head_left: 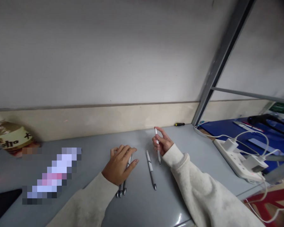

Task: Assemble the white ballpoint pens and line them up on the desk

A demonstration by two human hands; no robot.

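Observation:
My left hand rests palm down over a small group of pens lying side by side. Its fingers are stretched out and the thumb stands apart; the middle of those pens is hidden beneath it, while their silver tips show below the palm. In my right hand a white and grey pen is pinched between thumb and fingers, tip pointing down, just over the desk. Between the two hands a single white and grey pen lies on the desk, its silver tip toward me.
A blurred-out screen lies on the grey desk at left, near a large bottle. By the wall is a yellow and black screwdriver. A white power strip with chargers and cables sits at right, past a metal post.

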